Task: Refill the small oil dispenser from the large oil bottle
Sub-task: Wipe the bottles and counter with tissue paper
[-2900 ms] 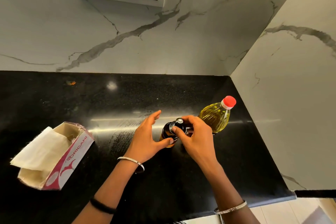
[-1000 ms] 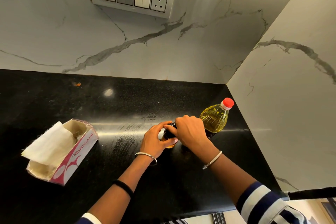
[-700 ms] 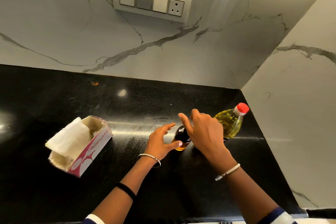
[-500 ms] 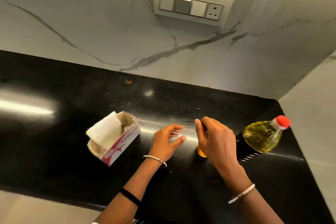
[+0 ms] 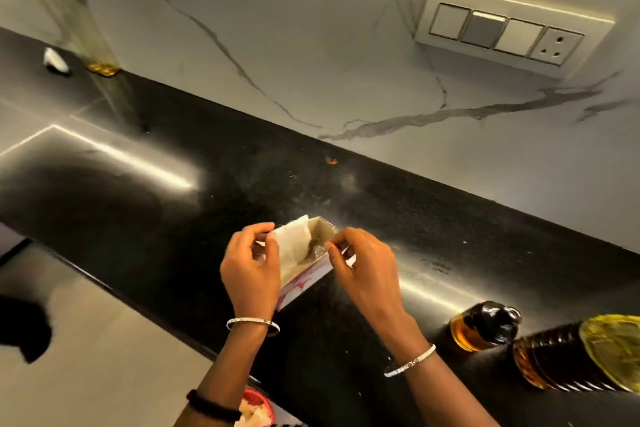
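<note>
The small dark oil dispenser (image 5: 485, 326) stands on the black counter (image 5: 145, 204) at the lower right, with amber oil in its base. The large oil bottle (image 5: 588, 354) is right beside it, cut off by the frame edge, so its cap is out of view. Neither hand touches them. Both hands are at the pink and white tissue box (image 5: 304, 279) in the middle. My left hand (image 5: 251, 263) pinches the white tissue (image 5: 292, 250) sticking out of the box. My right hand (image 5: 363, 263) pinches the box's opening edge on the right side.
A tall clear container (image 5: 83, 28) with a little amber liquid stands at the far left against the marble wall, with a small white object (image 5: 55, 61) next to it. A switch panel (image 5: 512, 35) is on the wall. The counter's front edge runs diagonally at the lower left.
Both hands left the oil dispenser and moved left to the tissue box. My view swung left, so the two bottles now sit at the lower right.
</note>
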